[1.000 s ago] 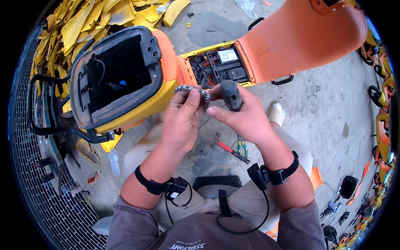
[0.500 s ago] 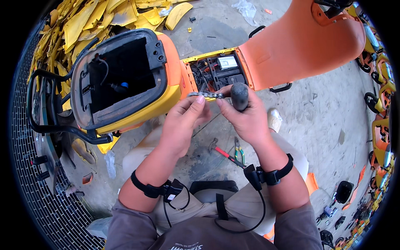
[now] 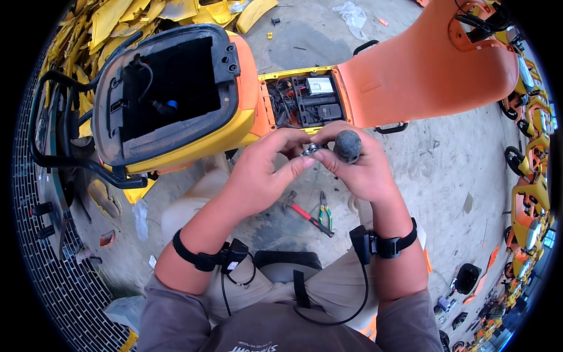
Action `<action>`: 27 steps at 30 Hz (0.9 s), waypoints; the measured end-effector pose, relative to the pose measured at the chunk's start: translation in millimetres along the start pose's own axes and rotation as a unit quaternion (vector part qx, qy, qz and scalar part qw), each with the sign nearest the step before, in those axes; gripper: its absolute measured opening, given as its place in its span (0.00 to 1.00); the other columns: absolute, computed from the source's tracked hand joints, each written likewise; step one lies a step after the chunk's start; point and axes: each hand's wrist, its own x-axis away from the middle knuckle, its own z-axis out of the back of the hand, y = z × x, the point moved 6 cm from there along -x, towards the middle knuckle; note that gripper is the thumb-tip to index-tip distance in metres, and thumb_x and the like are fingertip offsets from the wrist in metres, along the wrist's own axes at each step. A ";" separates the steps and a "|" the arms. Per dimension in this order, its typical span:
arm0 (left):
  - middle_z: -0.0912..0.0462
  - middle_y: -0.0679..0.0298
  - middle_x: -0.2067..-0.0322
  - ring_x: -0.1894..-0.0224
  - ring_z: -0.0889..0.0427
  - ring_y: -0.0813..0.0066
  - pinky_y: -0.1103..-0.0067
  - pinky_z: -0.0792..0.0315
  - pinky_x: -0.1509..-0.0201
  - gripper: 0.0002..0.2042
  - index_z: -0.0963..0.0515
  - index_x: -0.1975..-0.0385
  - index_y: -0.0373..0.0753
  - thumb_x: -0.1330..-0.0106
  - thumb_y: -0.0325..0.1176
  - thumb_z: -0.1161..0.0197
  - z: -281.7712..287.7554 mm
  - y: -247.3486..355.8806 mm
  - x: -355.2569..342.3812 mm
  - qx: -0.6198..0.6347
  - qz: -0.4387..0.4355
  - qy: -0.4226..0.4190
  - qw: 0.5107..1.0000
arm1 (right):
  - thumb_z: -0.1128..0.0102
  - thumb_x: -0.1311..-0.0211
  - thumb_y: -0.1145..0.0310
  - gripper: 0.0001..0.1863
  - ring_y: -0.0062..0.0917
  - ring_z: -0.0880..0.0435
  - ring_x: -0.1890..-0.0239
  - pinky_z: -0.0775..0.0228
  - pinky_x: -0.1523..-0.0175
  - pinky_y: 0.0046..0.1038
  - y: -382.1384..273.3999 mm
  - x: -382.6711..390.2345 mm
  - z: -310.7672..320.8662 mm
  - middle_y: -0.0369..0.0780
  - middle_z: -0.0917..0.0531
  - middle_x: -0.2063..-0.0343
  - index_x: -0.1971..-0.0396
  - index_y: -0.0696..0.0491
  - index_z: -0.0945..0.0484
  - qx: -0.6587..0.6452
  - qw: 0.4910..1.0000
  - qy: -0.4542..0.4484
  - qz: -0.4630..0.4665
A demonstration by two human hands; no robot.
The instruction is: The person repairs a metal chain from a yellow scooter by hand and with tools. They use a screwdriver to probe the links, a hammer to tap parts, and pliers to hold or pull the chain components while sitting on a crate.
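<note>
My left hand (image 3: pixel 258 170) and my right hand (image 3: pixel 370 170) meet in front of the scooter's open body. Between their fingertips sits a small cluster of shiny metal pieces (image 3: pixel 311 149), pinched from both sides; their exact kind is too small to make out. My right hand is also closed around a tool with a dark, rounded handle (image 3: pixel 348 145), its end pointing up; the rest of it is hidden. Just beyond my hands lies the scooter's open compartment (image 3: pixel 305 101), with wiring, black parts and a silver box (image 3: pixel 319 85).
An open black storage bin (image 3: pixel 111 144) with a bent black rail is at left. The orange scooter body (image 3: pixel 410 73) stretches right. A red-handled hammer (image 3: pixel 305 214) and green-handled pliers (image 3: pixel 324 212) lie on the floor. Yellow panels (image 3: pixel 111 23) pile up at the far left.
The metal pieces, earlier strung in a row between my hands, are now bunched at the fingertips. My hands have drawn together and shifted slightly right. The camera view has shifted a little.
</note>
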 end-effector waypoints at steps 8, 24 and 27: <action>0.19 0.62 0.65 0.65 0.21 0.76 0.76 0.26 0.59 0.15 0.22 0.49 0.33 0.31 0.34 0.35 -6.7 -4.3 5.7 0.139 0.185 -0.099 0.968 | 0.31 0.41 0.80 0.10 0.26 0.18 0.57 0.26 0.49 0.29 -5.0 0.0 1.7 0.39 0.16 0.61 0.61 0.58 0.19 0.044 0.998 -0.034 -0.004; 0.19 0.57 0.70 0.69 0.17 0.57 0.69 0.22 0.67 0.12 0.21 0.52 0.35 0.35 0.27 0.35 -0.9 26.7 10.4 -0.276 -0.154 0.073 0.946 | 0.28 0.41 0.72 0.13 0.23 0.19 0.60 0.27 0.52 0.27 7.5 1.2 3.8 0.37 0.16 0.63 0.58 0.58 0.20 0.068 0.990 0.053 -0.113; 0.20 0.58 0.70 0.70 0.17 0.59 0.70 0.22 0.67 0.14 0.21 0.50 0.35 0.36 0.27 0.34 -0.4 27.7 11.4 -0.293 -0.161 0.100 0.937 | 0.30 0.37 0.70 0.11 0.19 0.20 0.63 0.27 0.55 0.25 14.9 4.5 2.3 0.35 0.15 0.67 0.59 0.59 0.18 0.025 0.980 0.045 -0.193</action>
